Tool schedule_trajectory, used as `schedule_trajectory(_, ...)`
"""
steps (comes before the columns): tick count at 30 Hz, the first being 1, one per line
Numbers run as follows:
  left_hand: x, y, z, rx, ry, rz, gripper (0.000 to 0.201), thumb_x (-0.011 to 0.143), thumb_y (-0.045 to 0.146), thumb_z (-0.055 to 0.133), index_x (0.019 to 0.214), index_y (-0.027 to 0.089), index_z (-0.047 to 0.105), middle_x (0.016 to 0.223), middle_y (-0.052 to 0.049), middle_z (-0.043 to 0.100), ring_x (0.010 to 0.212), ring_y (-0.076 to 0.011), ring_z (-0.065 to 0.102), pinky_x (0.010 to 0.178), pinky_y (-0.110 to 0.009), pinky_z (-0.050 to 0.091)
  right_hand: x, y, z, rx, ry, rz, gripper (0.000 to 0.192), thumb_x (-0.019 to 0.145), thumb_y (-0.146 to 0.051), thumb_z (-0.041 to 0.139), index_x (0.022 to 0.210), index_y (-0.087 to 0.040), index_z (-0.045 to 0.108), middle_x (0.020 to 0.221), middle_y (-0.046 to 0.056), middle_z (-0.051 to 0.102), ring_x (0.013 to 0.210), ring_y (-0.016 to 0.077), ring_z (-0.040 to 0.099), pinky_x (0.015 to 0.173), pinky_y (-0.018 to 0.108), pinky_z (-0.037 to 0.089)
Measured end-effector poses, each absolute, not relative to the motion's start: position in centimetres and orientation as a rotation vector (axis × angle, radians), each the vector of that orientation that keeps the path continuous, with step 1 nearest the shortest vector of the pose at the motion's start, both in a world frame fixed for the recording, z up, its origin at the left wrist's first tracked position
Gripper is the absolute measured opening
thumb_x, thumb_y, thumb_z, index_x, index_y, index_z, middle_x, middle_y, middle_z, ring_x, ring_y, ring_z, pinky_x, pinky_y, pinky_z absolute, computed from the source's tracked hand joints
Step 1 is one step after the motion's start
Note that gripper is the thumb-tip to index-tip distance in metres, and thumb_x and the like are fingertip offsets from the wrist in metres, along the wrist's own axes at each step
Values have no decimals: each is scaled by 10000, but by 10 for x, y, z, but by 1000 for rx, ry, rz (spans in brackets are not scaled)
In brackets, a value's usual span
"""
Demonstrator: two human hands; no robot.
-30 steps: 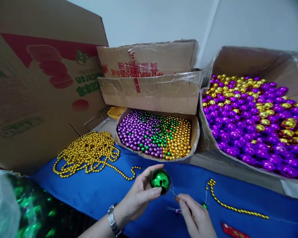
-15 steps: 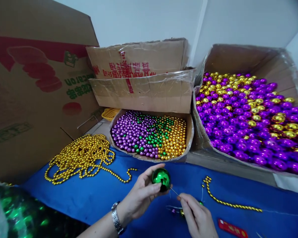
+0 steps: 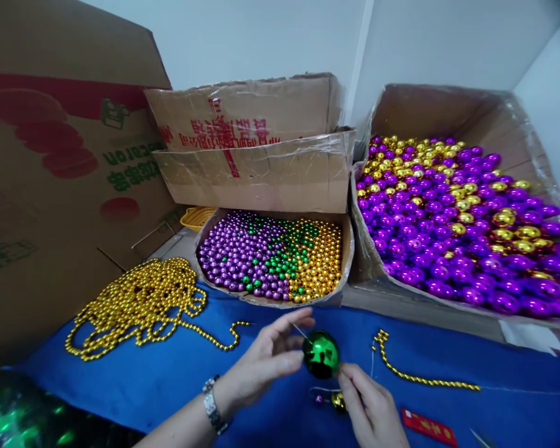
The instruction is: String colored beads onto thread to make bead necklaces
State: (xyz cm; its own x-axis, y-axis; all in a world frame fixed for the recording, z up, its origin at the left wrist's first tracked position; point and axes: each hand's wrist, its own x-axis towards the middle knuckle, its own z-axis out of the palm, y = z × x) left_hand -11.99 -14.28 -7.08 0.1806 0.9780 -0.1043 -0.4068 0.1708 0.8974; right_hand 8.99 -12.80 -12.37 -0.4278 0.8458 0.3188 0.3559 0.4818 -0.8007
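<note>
A shiny green ball hangs just above the blue cloth. A thin needle sticks out of its upper left side. My left hand, with a wristwatch, has thumb and forefinger closed around that needle, the forefinger against the ball. My right hand grips the ball from the lower right. Below the ball a small gold bead and a purple bead lie on a thread.
A short gold bead strand lies right of the hands and a gold bead heap lies left. Behind stand a shallow box of small beads, a big box of purple and gold balls and a tall carton. A red strip lies near the right.
The needle now pokes out of the ball's upper left side. The ball has shifted right and down, from my left fingers into my right hand. The view turned slightly right.
</note>
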Motion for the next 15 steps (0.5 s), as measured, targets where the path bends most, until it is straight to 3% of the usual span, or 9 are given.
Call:
schedule_trajectory(2, -132, -126, -59, 998, 976, 1237, 487, 816, 292, 616, 1283, 220, 498, 1298, -133, 505, 1080, -278, 544, 865, -385, 462, 97, -126, -124, -1042, -1927, 817, 304, 961, -358, 375, 900, -196, 624, 722, 27, 652, 588, 123, 618, 560, 149, 480)
schedule_trajectory(6, -147, -71, -49, 1635, 1407, 1083, 291, 846, 301, 546, 1101, 179, 616, 1051, -112, 652, 894, -236, 606, 772, -328, 469, 110, -123, -126, -1109, -1856, 804, 283, 951, -368, 401, 945, -192, 623, 781, 40, 658, 643, 134, 626, 588, 156, 480)
schedule_trajectory(12, -127, 5, -76, 1968, 1463, 639, 67, 680, 171, 655, 711, 202, 706, 715, -60, 693, 762, -238, 619, 767, -315, 427, 116, -122, -125, -1155, -1839, 767, 305, 956, -376, 385, 968, -187, 624, 799, 53, 662, 671, 145, 631, 594, 165, 483)
schedule_trajectory(15, -117, 24, -85, 1960, 1455, 567, 103, 600, 104, 677, 564, 200, 671, 608, -56, 664, 750, -252, 619, 772, -328, 425, 116, -122, -123, -1162, -1844, 749, 322, 962, -376, 363, 956, -192, 627, 792, 51, 659, 685, 150, 631, 603, 173, 479)
